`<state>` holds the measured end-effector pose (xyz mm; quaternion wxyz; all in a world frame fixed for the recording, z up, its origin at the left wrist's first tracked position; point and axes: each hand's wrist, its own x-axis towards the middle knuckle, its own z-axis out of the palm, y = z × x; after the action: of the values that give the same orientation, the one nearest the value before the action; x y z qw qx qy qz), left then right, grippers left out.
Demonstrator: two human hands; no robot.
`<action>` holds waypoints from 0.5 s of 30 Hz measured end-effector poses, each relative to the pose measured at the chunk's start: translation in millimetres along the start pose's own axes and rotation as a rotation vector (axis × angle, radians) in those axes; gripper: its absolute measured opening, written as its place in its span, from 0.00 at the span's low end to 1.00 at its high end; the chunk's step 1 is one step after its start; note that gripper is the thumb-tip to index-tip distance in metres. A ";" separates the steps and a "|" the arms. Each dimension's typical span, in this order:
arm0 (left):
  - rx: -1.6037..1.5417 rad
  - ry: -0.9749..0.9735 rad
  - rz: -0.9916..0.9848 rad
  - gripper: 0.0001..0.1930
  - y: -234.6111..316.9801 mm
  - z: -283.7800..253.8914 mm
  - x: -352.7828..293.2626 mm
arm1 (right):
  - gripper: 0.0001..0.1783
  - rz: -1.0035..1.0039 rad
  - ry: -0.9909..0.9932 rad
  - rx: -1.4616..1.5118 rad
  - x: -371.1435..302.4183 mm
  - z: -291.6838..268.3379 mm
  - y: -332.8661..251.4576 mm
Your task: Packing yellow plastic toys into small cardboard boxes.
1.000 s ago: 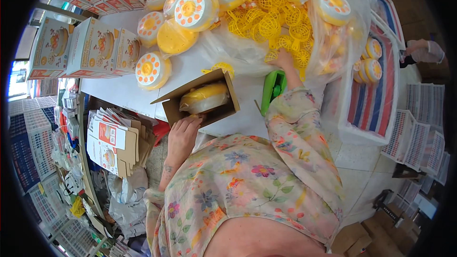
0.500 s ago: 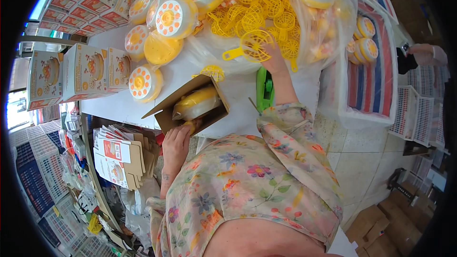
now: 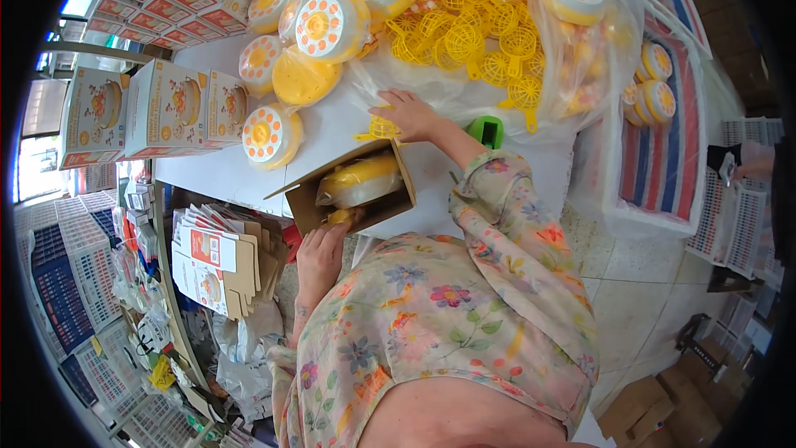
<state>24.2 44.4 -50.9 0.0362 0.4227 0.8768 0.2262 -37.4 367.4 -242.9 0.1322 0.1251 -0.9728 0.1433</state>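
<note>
A cardboard box (image 3: 390,214) lies with its opening toward me at the near table edge. Inside is a yellow-and-white round container (image 3: 361,181) in clear plastic, with a small yellow-orange piece (image 3: 343,216) below it. My left hand (image 3: 320,259) grips the box's near left edge, its fingertips beside the small piece. Above the box's far right corner, my right hand (image 3: 408,118) reaches left with fingers spread and nothing held. Just under its fingers, a yellow plastic strainer (image 3: 381,128) with a handle rests on the table, partly hidden.
Several yellow strainers (image 3: 464,40) are heaped in a clear plastic bag at the back. Round containers with orange dots (image 3: 322,29) stand to their left. Printed boxes (image 3: 170,108) line the left side; flattened cartons (image 3: 217,265) sit below. A green tool (image 3: 486,132) lies right of my hand.
My right hand has moved left from the strainer heap toward the box and no longer holds the strainer it had. The view has shifted slightly; my left hand stays at the box.
</note>
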 end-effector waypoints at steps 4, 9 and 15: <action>-0.010 -0.020 0.009 0.08 0.0 1.1 0.5 | 0.30 0.208 0.083 0.240 -24.5 17.6 4.1; -0.039 -0.012 0.074 0.11 2.3 1.4 8.5 | 0.29 0.540 0.482 0.404 -52.0 -4.2 21.2; -0.268 0.034 0.005 0.20 27.8 -8.0 28.8 | 0.27 0.697 0.838 0.386 -86.2 -152.2 -35.5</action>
<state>23.9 78.3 -28.2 0.0769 0.4125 0.8382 0.3484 86.8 399.6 -118.8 0.4259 -0.2482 -0.7775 0.3907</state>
